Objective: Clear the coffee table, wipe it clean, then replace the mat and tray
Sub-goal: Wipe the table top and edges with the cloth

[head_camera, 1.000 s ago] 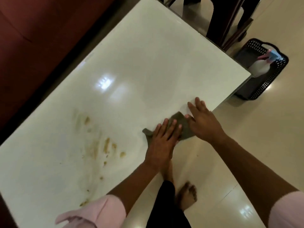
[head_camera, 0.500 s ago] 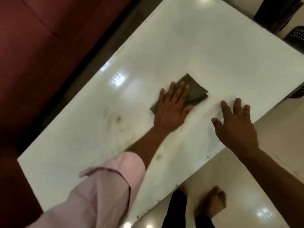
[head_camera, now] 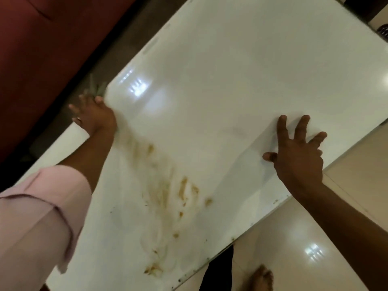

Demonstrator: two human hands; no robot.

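Observation:
The white glossy coffee table fills the view. Brown smears streak its near-left part. My left hand is at the table's far edge, blurred, pushing the grey-green cloth; only a corner of the cloth sticks out past my fingers over the edge. My right hand rests flat on the table near its front edge, fingers spread, holding nothing. No mat or tray is in view.
A dark red sofa runs along the far side of the table, with a narrow strip of floor between. Pale tiled floor lies at the near side, where my bare foot stands. A black basket's edge shows at top right.
My left hand has swept the cloth from the table's middle across to the far edge by the sofa. My right hand has stayed planted near the front edge.

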